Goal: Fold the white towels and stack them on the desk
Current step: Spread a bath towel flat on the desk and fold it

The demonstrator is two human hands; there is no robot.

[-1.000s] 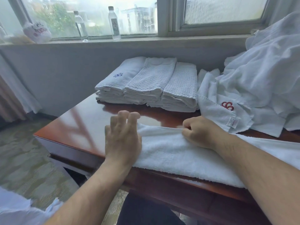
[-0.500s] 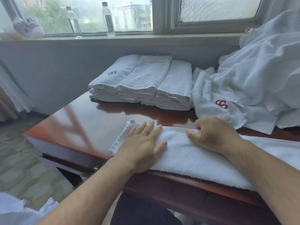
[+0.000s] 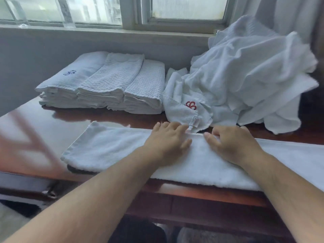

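A long white towel (image 3: 108, 149), folded lengthwise into a strip, lies along the near edge of the brown desk (image 3: 52, 123) and runs off to the right. My left hand (image 3: 168, 142) lies flat on its middle with straight fingers. Just to the right, my right hand (image 3: 231, 146) rests on the towel with its fingers curled at the far edge, where it seems to pinch the cloth. Three stacks of folded white towels (image 3: 105, 85) stand side by side at the back of the desk.
A loose heap of unfolded white towels (image 3: 245, 76) fills the desk's back right, one with a red logo (image 3: 191, 105) close to my hands. The wall and window sill (image 3: 105, 32) with bottles run behind. The desk's front edge is right below the towel.
My left hand slid right along the towel from its left end to the middle, beside my right hand. The camera moved in closer and to the right.
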